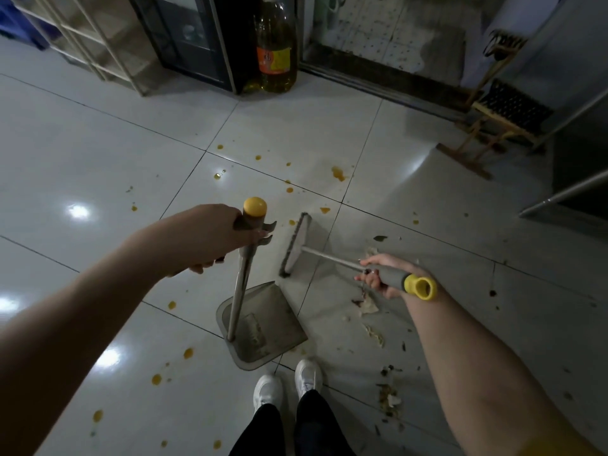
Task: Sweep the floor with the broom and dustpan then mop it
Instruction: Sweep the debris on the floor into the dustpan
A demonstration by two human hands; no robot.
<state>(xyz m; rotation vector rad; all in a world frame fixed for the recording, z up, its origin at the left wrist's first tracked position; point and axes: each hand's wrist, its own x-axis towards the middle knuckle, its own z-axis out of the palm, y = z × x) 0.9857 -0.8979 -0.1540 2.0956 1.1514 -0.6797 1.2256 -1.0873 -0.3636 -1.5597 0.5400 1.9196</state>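
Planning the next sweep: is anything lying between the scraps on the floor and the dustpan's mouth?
Nothing visible does. Only bare white tile separates the pale, crumbly scraps from the open edge of the grey long-handled metal dustpan.

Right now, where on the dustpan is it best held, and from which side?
On the dustpan, take the grey grip atop its upright pole, under the yellow cap, from the left, as the left hand does. The pole rises from the pan's back edge and the open mouth faces right toward the scraps and broom, leaving that side clear.
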